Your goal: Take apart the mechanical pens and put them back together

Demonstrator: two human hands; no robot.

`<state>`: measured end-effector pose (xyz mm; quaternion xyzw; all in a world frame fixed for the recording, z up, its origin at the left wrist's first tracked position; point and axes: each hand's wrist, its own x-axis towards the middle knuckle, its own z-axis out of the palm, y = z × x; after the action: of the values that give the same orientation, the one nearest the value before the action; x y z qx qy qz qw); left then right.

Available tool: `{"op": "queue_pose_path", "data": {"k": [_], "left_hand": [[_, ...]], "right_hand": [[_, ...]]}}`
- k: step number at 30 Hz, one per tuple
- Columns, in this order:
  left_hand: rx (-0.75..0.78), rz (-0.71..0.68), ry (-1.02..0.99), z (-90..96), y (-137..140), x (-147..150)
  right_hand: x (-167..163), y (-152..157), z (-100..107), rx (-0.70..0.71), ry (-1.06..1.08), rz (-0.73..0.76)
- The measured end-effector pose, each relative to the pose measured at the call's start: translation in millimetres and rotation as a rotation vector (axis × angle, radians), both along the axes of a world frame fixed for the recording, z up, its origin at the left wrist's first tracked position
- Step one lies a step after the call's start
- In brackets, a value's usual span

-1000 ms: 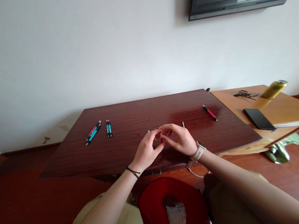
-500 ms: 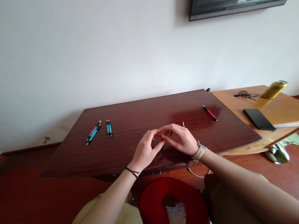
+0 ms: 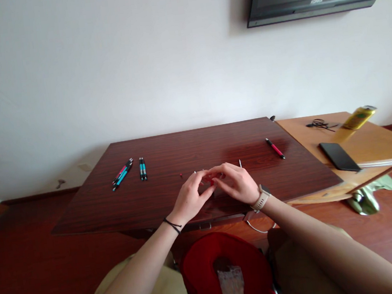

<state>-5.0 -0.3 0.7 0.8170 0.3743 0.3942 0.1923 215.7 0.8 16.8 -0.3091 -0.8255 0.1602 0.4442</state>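
Over the front middle of the dark table, my left hand (image 3: 190,195) and my right hand (image 3: 235,181) meet at the fingertips. Both pinch a small red pen part (image 3: 212,182), mostly hidden by the fingers. Just beyond my right hand a thin white stick, like a pen refill (image 3: 240,163), lies on the table. A tiny red piece (image 3: 181,175) rests to the left of my left hand.
Two blue pens (image 3: 143,169) lie side by side at the left, near a cluster of pink and blue pens (image 3: 123,174). One pink pen (image 3: 275,148) lies at the right. A phone (image 3: 339,156), cable (image 3: 321,124) and yellow can (image 3: 360,117) occupy the side table.
Both hands stay in nearly the same place, with only slight finger movement around the red pen part. Nothing else has visibly moved.
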Motion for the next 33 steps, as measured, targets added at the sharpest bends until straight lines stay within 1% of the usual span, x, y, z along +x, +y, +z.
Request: {"op": "queue_pose_path", "data": {"k": [4, 8, 12, 15, 19, 25, 29, 33], "left_hand": [[-0.003, 0.011, -0.003, 2.4, 0, -1], [-0.002, 0.024, -0.013, 9.6, 3, -7], [0.041, 0.12, -0.056, 14.6, 15, -22], [0.117, 0.192, 0.052, 12.5, 27, -32], [0.175, 0.209, 0.227, 4.1, 40, -36], [0.188, 0.2, 0.404, -6.6, 51, -33], [0.193, 0.213, 0.448, -8.3, 55, -31], [0.152, 0.231, 0.499, -8.2, 57, -28]], "right_hand": [[0, 0, -1, 0.009, 0.005, -0.015], [3, 0, -2, 0.024, 0.018, -0.049], [5, 0, -2, 0.03, 0.035, -0.083], [6, 0, -2, 0.036, 0.045, -0.097], [8, -1, -3, 0.025, 0.031, -0.097], [12, -2, -2, 0.026, 0.021, -0.103], [14, -3, -1, 0.026, 0.024, -0.102], [14, -2, 0, 0.039, 0.02, -0.104]]}}
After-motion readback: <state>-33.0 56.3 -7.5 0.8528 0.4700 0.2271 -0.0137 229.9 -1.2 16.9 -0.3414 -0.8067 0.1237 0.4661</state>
